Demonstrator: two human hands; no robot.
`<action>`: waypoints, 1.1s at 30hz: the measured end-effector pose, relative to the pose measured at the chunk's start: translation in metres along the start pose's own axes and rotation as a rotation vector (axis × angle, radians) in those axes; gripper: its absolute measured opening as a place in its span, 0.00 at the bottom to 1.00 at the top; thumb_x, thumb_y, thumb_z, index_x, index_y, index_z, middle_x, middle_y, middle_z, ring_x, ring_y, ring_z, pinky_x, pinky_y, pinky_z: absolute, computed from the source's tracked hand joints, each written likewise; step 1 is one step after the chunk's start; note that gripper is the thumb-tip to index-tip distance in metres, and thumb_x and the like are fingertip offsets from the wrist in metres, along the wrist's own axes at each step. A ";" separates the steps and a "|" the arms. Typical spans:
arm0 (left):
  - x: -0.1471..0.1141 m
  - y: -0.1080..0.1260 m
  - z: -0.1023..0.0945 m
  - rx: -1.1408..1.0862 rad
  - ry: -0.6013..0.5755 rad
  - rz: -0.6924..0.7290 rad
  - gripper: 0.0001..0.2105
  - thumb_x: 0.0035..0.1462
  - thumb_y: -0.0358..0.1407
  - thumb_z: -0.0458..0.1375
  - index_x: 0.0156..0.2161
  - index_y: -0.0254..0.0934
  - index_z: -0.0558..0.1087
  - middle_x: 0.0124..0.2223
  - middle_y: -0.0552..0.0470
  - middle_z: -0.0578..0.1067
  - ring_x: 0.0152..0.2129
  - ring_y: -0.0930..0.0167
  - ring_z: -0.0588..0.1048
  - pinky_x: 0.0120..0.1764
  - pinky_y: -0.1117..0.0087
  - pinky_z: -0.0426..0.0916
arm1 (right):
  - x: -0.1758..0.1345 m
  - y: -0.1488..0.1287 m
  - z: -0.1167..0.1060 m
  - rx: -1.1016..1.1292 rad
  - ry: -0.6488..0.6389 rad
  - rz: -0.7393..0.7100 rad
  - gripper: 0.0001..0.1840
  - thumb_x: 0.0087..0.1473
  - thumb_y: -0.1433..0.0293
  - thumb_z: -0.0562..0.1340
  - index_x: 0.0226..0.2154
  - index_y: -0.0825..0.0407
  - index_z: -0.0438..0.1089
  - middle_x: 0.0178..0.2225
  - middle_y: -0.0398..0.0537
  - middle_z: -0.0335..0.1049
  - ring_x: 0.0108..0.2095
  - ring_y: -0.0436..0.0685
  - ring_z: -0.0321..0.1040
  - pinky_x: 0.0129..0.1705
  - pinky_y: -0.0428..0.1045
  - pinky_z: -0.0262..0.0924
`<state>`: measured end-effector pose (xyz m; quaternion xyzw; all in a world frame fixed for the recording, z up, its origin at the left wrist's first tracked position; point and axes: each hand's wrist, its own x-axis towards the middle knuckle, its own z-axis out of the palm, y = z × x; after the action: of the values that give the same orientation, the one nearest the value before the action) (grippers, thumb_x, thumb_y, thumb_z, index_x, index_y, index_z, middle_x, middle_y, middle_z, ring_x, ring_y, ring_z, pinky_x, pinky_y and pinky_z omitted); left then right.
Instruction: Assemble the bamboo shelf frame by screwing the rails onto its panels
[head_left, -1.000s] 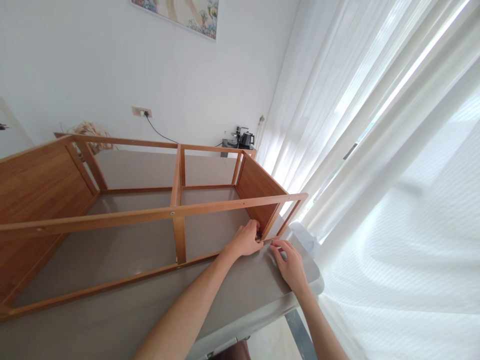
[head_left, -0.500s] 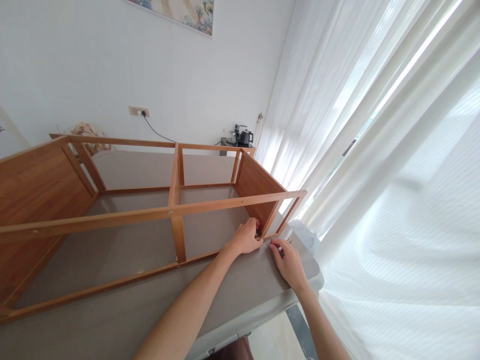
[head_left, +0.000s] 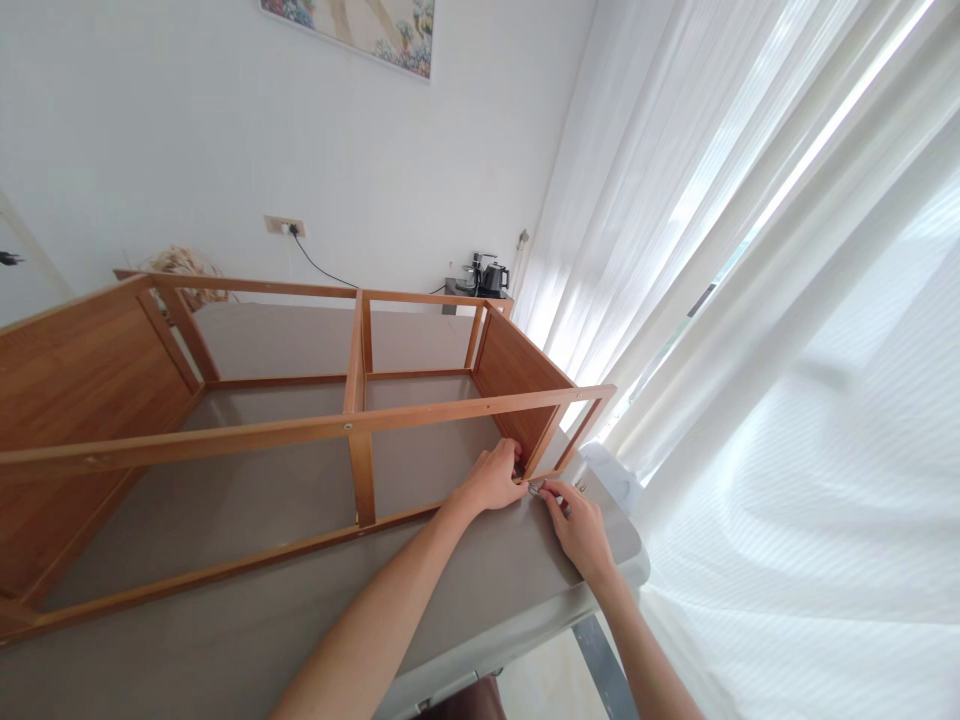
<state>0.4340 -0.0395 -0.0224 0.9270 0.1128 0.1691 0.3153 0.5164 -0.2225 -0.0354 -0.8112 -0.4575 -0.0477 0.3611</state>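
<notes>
A brown wooden shelf frame (head_left: 360,470) lies across a grey-covered table (head_left: 480,570), with solid panels at both ends and a divider in the middle. My left hand (head_left: 493,476) is closed around its lower front rail at the right corner, some fingertips inside the frame beside the right end panel (head_left: 517,385). Just right of it, my right hand (head_left: 576,518) pinches a small silver metal piece (head_left: 534,489) against that corner. Its exact kind is too small to tell, and the fingers partly cover it. Small brass-coloured pieces (head_left: 582,487) lie behind the right hand.
White curtains (head_left: 735,400) hang close along the right side. A clear plastic bag (head_left: 611,470) lies at the table's right end. Behind the frame, a black kettle (head_left: 495,277) stands on a small stand. A wall socket (head_left: 283,226) has a black cord plugged in.
The view has shifted slightly. My right hand has turned the small metal piece a little, close to the corner; my left hand keeps its hold on the frame.
</notes>
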 end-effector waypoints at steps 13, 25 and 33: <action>-0.001 0.004 -0.004 -0.002 -0.026 -0.020 0.17 0.51 0.39 0.61 0.45 0.39 0.63 0.46 0.47 0.73 0.35 0.66 0.75 0.41 0.65 0.67 | -0.004 -0.003 -0.002 -0.029 -0.001 -0.003 0.15 0.65 0.61 0.53 0.40 0.48 0.73 0.38 0.46 0.76 0.35 0.55 0.71 0.38 0.49 0.65; -0.001 0.005 -0.005 -0.018 -0.024 -0.015 0.18 0.50 0.38 0.61 0.45 0.39 0.63 0.47 0.46 0.73 0.36 0.65 0.76 0.41 0.64 0.68 | -0.005 -0.003 0.001 -0.067 0.003 -0.083 0.16 0.66 0.62 0.51 0.43 0.48 0.74 0.41 0.49 0.76 0.42 0.58 0.72 0.47 0.54 0.66; -0.001 0.003 -0.003 -0.014 -0.016 -0.004 0.18 0.50 0.38 0.61 0.45 0.38 0.63 0.47 0.46 0.73 0.37 0.65 0.76 0.43 0.64 0.68 | -0.001 -0.003 0.002 -0.063 -0.003 -0.098 0.16 0.65 0.62 0.52 0.42 0.49 0.73 0.41 0.49 0.76 0.42 0.58 0.71 0.47 0.54 0.64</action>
<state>0.4325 -0.0402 -0.0181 0.9259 0.1110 0.1620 0.3228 0.5127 -0.2212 -0.0354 -0.7988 -0.4956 -0.0783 0.3319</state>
